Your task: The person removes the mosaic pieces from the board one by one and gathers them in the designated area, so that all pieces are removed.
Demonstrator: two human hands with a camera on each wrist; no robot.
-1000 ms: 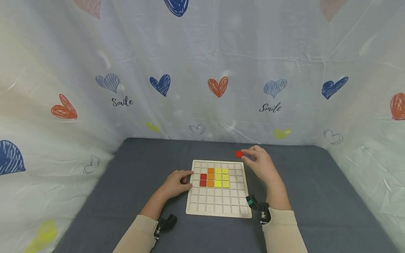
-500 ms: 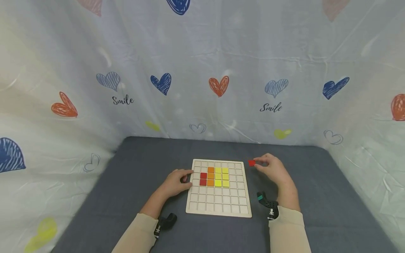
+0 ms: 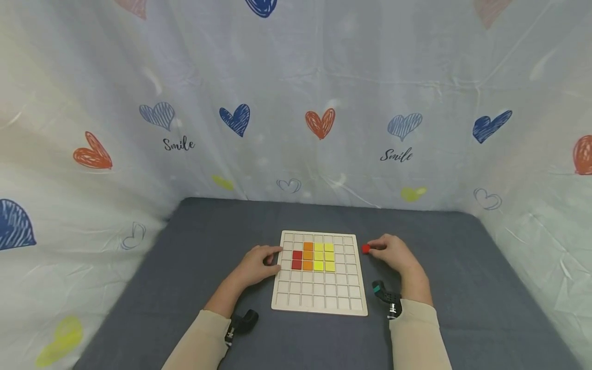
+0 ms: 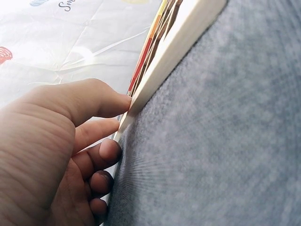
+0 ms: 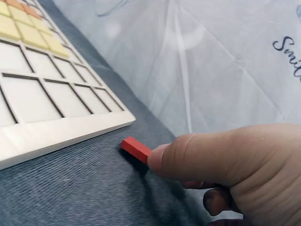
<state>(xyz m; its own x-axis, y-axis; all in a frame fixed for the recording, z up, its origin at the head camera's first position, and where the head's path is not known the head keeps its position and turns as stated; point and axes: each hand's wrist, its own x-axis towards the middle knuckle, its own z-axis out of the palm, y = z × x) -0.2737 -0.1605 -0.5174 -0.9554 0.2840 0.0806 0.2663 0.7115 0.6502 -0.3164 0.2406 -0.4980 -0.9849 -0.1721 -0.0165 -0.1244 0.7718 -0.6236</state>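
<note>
A square wooden grid board (image 3: 307,303) lies on the dark grey cloth. Red tiles (image 3: 297,255), orange tiles (image 3: 308,246) and yellow tiles (image 3: 329,256) fill adjoining cells in its upper middle. Against the board's left edge rests my left hand (image 3: 254,267), thumb and index fingertips touching the side in the left wrist view. Just right of the board, my right hand (image 3: 395,254) pinches a red tile (image 5: 135,149) between thumb and fingers. The tile sits tilted, low over the cloth; whether it touches the cloth I cannot tell.
The grey cloth (image 3: 222,226) covers the table around the board. A white curtain (image 3: 277,77) printed with hearts and "Smile" hangs behind and along both sides. Black wrist devices (image 3: 245,321) sit on both arms.
My right hand has carried the red tile from behind the board's upper right corner, rightward and nearer to me, then slightly back left and lower. My left hand has stayed put.
</note>
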